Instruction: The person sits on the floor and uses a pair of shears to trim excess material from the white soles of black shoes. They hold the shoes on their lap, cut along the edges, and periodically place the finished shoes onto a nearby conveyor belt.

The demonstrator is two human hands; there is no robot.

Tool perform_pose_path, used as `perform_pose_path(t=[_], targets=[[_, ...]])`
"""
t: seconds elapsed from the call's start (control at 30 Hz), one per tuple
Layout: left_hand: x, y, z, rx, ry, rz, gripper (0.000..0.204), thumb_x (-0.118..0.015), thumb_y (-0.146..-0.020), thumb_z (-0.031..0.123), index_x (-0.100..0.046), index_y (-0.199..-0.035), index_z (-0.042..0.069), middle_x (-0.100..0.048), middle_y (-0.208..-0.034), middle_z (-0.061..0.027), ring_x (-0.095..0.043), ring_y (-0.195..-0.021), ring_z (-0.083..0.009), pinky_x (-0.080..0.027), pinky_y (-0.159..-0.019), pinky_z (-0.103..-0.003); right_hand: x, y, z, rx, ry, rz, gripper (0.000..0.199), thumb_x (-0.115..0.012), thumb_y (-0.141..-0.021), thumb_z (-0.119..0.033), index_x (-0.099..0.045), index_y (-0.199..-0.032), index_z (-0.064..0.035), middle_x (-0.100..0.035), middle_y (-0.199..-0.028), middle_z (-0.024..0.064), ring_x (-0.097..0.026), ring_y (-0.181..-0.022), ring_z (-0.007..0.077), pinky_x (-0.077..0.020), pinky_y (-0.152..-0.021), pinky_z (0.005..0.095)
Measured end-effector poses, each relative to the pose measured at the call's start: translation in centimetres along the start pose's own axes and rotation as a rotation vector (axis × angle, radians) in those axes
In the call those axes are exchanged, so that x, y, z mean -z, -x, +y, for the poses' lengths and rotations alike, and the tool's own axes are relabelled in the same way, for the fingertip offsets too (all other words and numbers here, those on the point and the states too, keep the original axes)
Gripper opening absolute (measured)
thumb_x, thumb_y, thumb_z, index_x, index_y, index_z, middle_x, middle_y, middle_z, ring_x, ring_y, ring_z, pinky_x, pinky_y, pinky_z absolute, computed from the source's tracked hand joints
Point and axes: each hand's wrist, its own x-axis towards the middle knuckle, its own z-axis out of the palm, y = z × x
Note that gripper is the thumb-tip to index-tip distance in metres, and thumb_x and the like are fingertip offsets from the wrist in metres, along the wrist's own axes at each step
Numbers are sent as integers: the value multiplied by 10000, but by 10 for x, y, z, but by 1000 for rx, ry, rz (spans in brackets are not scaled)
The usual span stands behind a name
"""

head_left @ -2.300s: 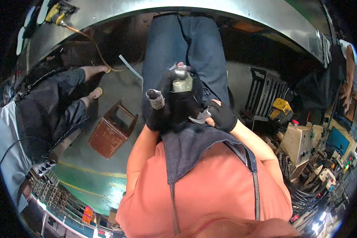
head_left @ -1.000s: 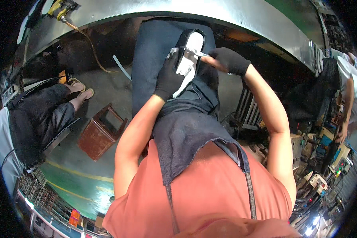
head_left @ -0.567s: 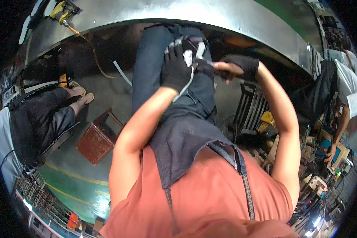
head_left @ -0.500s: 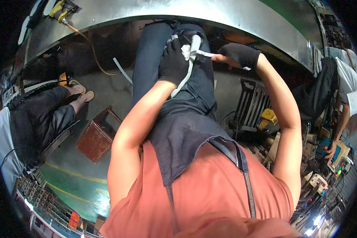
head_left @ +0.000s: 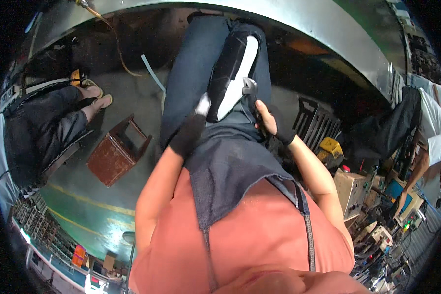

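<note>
Across my lap lies a long black shoe-shaped piece (head_left: pixel 226 68) with a white, sole-like face (head_left: pixel 236 93) turned up. My left hand (head_left: pixel 193 128), in a black glove with whitish fingertips, is closed at the piece's near left edge. My right hand (head_left: pixel 268 120), in a black glove with bare thumb, is wrapped round the dark handle of a tool. The tool's grey metal head (head_left: pixel 250 86) lies against the right edge of the white face. Its exact kind is unclear, and part of the handle is hidden by my fingers.
A metal bench (head_left: pixel 299 22) curves across the front. A pale strip (head_left: pixel 152 71) hangs by my left thigh. Left stand a brown stool (head_left: pixel 116 156) and a seated person's legs (head_left: pixel 90 100). Right are a dark slatted chair (head_left: pixel 318 117), a yellow object (head_left: pixel 330 147) and another person's arm (head_left: pixel 416 176).
My right hand has come down and inward from the far right; the pale strip it held is gone from it, and it now grips the tool. My left hand has slid nearer, uncovering the white face.
</note>
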Motion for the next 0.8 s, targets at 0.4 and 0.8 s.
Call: perform_pose_path(t=[0.4,0.8], targets=[[-33,-44,37,-26,-684,137,674,-627,-785,497,-425,-1070,-80,-590,-901,-347,-592,-850,-478,-476,-727,-496,27,27,-93,441,233,54,479,-403,-958,-452,-547,-779,-32,-509,-660,12,-523,-588,113,-430,-567,275],[-23,-23,28,-136,-668,60,934,-708,-718,431,-247,-1327,-107,-575,-985,-336,-604,-877,-446,-492,-727,-460,-26,8,-43,160,303,149,451,-377,-970,-375,-605,-1003,13,-652,-912,176,-620,-843,246,-464,-796,357]])
